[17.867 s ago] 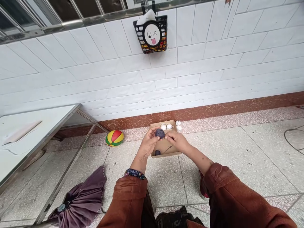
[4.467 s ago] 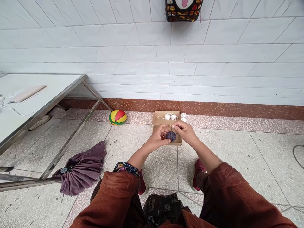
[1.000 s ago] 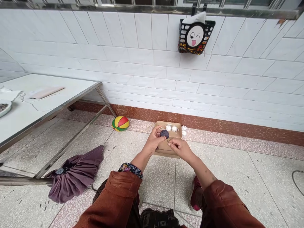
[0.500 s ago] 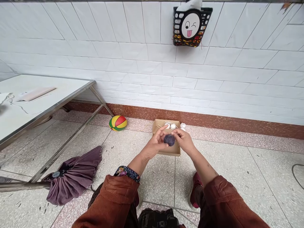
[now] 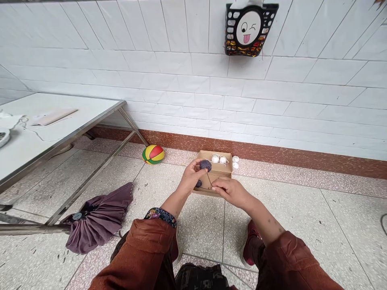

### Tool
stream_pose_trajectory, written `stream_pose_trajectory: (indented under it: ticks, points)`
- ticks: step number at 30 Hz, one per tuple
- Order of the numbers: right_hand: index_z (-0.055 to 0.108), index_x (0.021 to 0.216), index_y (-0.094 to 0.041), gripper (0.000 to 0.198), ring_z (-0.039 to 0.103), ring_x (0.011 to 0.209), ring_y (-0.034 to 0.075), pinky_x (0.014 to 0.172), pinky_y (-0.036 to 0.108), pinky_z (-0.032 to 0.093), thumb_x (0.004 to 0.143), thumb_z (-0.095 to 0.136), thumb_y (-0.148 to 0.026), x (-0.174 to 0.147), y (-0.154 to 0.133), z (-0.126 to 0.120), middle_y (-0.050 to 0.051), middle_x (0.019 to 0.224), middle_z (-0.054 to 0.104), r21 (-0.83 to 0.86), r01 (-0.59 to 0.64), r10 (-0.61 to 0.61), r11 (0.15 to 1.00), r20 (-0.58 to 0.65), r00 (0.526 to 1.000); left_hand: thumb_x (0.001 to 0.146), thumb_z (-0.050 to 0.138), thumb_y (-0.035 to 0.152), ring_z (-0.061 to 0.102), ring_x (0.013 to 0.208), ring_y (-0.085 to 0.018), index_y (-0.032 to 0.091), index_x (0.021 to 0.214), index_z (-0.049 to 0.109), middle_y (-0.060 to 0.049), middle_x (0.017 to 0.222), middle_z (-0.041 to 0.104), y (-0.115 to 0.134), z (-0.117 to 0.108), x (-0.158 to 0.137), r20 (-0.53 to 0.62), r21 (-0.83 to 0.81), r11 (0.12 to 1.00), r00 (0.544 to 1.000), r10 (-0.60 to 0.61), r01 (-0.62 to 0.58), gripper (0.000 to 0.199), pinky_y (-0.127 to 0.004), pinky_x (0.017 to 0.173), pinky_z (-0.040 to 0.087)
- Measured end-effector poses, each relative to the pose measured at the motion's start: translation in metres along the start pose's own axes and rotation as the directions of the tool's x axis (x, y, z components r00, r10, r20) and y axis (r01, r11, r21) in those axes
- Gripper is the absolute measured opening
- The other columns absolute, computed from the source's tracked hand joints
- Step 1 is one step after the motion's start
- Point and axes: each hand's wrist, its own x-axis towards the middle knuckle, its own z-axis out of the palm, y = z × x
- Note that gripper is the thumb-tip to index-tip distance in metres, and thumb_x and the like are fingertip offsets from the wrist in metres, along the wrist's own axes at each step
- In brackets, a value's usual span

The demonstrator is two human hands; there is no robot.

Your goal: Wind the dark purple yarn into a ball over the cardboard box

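Observation:
My left hand [image 5: 192, 176] is closed around a dark purple-grey ball of yarn [image 5: 205, 165], held up over a cardboard box. A dark strand of yarn [image 5: 209, 178] runs down from the ball to my right hand [image 5: 229, 190], whose fingers pinch it. Inside the near part of the cardboard box [image 5: 214, 194] lies a second dark yarn ball [image 5: 198, 183], partly hidden by my left hand. White yarn balls [image 5: 215, 158] sit in the box's far part, and more white balls [image 5: 235, 162] rest on the floor just right of it.
A multicoloured ball [image 5: 153, 154] lies by the wall. At the left stands a white-topped metal-framed table [image 5: 90, 105], with a folded purple umbrella [image 5: 99, 221] on the floor near its leg. A black basket [image 5: 231, 30] hangs on the tiled wall.
My right hand has moved down and away from the yarn ball, drawing a strand between them. My left hand has shifted slightly left and up with the ball. The second dark ball now shows.

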Motion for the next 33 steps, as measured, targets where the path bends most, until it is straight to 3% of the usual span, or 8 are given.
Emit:
stream_pose_trajectory:
  ticks: [6,11,15,19,23,26,29,33]
  points:
    - [0.071,0.09,-0.023,0.017,0.063,0.078,0.018,0.074,0.03,0.048,0.098,0.058,-0.031,0.009,0.0,-0.023,0.003,0.083,0.069,0.176,-0.011,0.059,0.984,-0.27,0.961,0.06,0.085,0.019,0.063,0.082,-0.015,0.018,0.098,0.062,-0.002,0.09,0.069,-0.008,0.009,-0.012,0.205,0.123,0.991,0.975,-0.084,0.06,0.044,-0.029,0.078,0.046]
    - [0.067,0.082,-0.021,0.019,0.057,0.073,0.017,0.07,0.03,0.045,0.094,0.059,-0.034,0.016,0.019,-0.018,0.002,0.077,0.064,0.258,-0.16,0.26,0.953,-0.422,0.869,0.062,0.087,0.019,0.062,0.089,-0.017,0.019,0.102,0.065,-0.003,0.096,0.069,-0.003,0.018,-0.023,0.392,-0.006,0.994,0.915,-0.094,0.105,0.046,-0.031,0.085,0.046]
    - [0.065,0.079,-0.021,0.022,0.053,0.066,0.016,0.065,0.028,0.043,0.092,0.058,-0.038,0.017,0.029,-0.007,0.0,0.073,0.06,0.308,-0.256,0.368,0.916,-0.399,0.84,0.062,0.088,0.018,0.063,0.094,-0.017,0.019,0.1,0.067,-0.004,0.097,0.069,0.002,0.021,-0.027,0.366,-0.193,0.969,0.927,-0.077,0.157,0.043,-0.031,0.09,0.046]
    - [0.064,0.081,-0.021,0.02,0.056,0.066,0.017,0.064,0.028,0.044,0.094,0.054,-0.034,0.017,0.026,0.004,0.0,0.073,0.062,0.241,-0.252,0.325,0.937,-0.341,0.882,0.065,0.086,0.018,0.062,0.093,-0.015,0.02,0.1,0.067,-0.002,0.098,0.068,0.005,0.021,-0.023,0.291,-0.354,0.922,0.955,-0.05,0.156,0.041,-0.029,0.091,0.046]
    - [0.063,0.086,-0.022,0.021,0.061,0.072,0.018,0.068,0.028,0.047,0.099,0.05,-0.03,0.013,0.018,0.015,0.002,0.077,0.065,0.067,-0.185,0.196,0.98,-0.256,0.947,0.063,0.086,0.018,0.062,0.092,-0.014,0.02,0.1,0.064,-0.001,0.099,0.068,0.005,0.015,-0.01,0.143,-0.411,0.907,0.989,-0.035,0.092,0.043,-0.03,0.088,0.047]
    - [0.065,0.093,-0.021,0.021,0.065,0.08,0.019,0.073,0.029,0.049,0.103,0.047,-0.028,0.006,0.01,0.02,0.004,0.087,0.069,-0.073,-0.06,0.052,0.996,-0.106,0.993,0.062,0.085,0.02,0.062,0.092,-0.015,0.02,0.099,0.062,-0.001,0.098,0.068,0.003,0.005,0.001,0.005,-0.298,0.954,1.0,-0.017,0.018,0.044,-0.032,0.088,0.047]
    - [0.067,0.098,-0.022,0.021,0.067,0.08,0.018,0.072,0.028,0.049,0.104,0.049,-0.03,0.001,0.001,0.019,0.005,0.091,0.071,-0.132,0.06,-0.061,0.989,-0.003,0.998,0.059,0.083,0.02,0.062,0.088,-0.016,0.019,0.098,0.06,-0.002,0.094,0.069,-0.001,-0.005,0.01,-0.112,-0.056,0.997,0.993,0.038,-0.044,0.045,-0.034,0.088,0.046]
    - [0.07,0.098,-0.023,0.022,0.067,0.077,0.018,0.071,0.028,0.05,0.102,0.052,-0.033,0.002,-0.004,0.002,0.004,0.084,0.071,0.0,0.063,-0.062,0.998,-0.17,0.984,0.055,0.079,0.016,0.061,0.086,-0.018,0.019,0.095,0.061,-0.003,0.092,0.068,-0.008,-0.008,0.008,0.004,0.257,0.965,0.999,0.049,-0.049,0.044,-0.032,0.08,0.046]
